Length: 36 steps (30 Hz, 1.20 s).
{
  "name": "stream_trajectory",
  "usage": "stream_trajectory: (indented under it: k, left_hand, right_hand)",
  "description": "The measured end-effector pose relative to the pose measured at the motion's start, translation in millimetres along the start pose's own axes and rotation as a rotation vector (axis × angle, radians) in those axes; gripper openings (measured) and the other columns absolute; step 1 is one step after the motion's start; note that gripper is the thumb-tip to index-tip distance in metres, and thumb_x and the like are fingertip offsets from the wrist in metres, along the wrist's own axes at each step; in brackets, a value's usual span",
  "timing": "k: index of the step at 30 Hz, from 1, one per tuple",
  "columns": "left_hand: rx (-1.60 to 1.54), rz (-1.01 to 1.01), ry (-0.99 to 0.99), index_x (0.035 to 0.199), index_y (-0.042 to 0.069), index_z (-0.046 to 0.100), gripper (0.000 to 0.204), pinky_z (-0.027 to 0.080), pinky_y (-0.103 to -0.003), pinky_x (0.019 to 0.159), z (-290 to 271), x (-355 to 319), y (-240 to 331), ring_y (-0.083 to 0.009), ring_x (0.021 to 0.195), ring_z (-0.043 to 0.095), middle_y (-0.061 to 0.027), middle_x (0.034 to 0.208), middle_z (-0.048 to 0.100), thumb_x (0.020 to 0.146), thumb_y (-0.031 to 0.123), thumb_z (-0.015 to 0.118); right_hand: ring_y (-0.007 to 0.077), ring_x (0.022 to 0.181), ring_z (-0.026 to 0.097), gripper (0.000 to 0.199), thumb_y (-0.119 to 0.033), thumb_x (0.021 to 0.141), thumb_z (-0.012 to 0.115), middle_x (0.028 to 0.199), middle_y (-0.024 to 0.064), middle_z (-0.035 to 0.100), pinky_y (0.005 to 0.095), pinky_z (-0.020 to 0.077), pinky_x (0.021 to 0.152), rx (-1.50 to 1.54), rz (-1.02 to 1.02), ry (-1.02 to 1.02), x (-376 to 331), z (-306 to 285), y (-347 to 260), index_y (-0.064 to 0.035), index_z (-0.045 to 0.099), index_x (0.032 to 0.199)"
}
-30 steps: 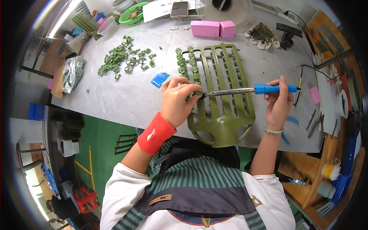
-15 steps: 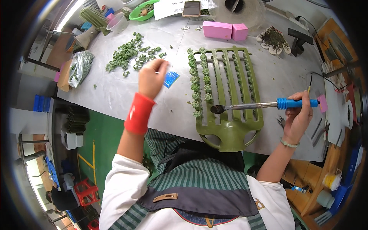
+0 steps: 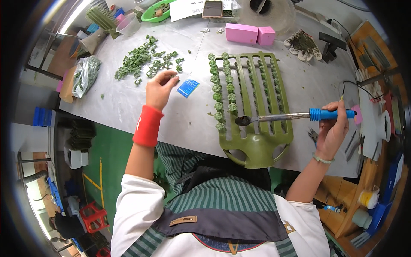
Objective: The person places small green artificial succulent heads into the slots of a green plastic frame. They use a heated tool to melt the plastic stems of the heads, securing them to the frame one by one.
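Both hands work over a grey surface (image 3: 128,107): the left hand (image 3: 158,89) pinches a small green piece at the scattered green pieces (image 3: 143,62), while the right hand (image 3: 333,130) grips a blue-handled soldering iron (image 3: 295,115), its tip over the green slotted rack (image 3: 252,103) lying between them, near two pink blocks (image 3: 250,34).

Olive-green slatted rack (image 3: 257,107); blue-handled soldering iron (image 3: 295,115) in the right hand (image 3: 332,132); red wristband (image 3: 147,126); pink blocks (image 3: 250,34); grey desk (image 3: 128,103).

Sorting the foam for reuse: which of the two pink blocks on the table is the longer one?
The left pink block, a long bar. The right block, touching its end, is short and nearly square, nearer the gloves.
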<state>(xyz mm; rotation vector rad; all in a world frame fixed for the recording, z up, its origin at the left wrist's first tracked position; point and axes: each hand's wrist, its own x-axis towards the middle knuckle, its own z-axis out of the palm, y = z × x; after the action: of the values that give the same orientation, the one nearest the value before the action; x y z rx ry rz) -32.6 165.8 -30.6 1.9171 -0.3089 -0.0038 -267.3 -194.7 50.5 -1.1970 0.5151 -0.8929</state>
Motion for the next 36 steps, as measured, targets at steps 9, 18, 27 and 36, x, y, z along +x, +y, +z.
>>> stream_trajectory:
  k: [9,18,27,36]
  left_hand:
    - [0.321,0.469,-0.231,0.105,0.005,0.069,0.029,0.051,-0.028,0.075,64,-103,114,-0.02,0.085,0.063,-0.0066,0.091,0.067,0.078,-0.004,0.069]
    - [0.522,0.601,-0.155,0.093,0.012,0.068,0.025,0.036,-0.035,0.089,96,-110,104,-0.0196,0.095,0.057,0.0004,0.082,0.066,0.069,0.007,0.075]
    - [0.623,0.676,-0.125,0.091,0.011,0.066,0.023,0.035,-0.039,0.091,101,-111,101,-0.0214,0.096,0.058,0.0004,0.081,0.065,0.069,0.004,0.069]
    - [0.292,0.585,-0.253,0.097,0.007,0.069,0.016,0.046,-0.033,0.081,75,-72,104,-0.0218,0.083,0.062,-0.0055,0.089,0.069,0.081,0.006,0.069]
  right_hand:
    - [0.0084,0.046,0.047,0.03,-0.029,0.09,0.064,0.067,0.0074,0.061,0.0204,0.0352,0.042,0.025,0.008,0.012,1,-6,6,-0.0052,0.059,0.073]
    - [0.0096,0.045,0.051,0.03,-0.028,0.089,0.065,0.068,0.0069,0.062,0.0211,0.0396,0.041,0.059,0.062,-0.023,-1,-10,20,-0.0037,0.061,0.073]
    - [0.0088,0.045,0.049,0.029,-0.026,0.089,0.065,0.067,0.0063,0.062,0.0215,0.0373,0.04,0.057,0.056,-0.047,0,-10,22,-0.0037,0.06,0.071]
    - [0.0052,0.047,0.045,0.031,-0.031,0.092,0.06,0.07,0.0029,0.058,0.0182,0.0312,0.039,0.007,0.002,-0.013,4,-23,0,-0.0071,0.057,0.072]
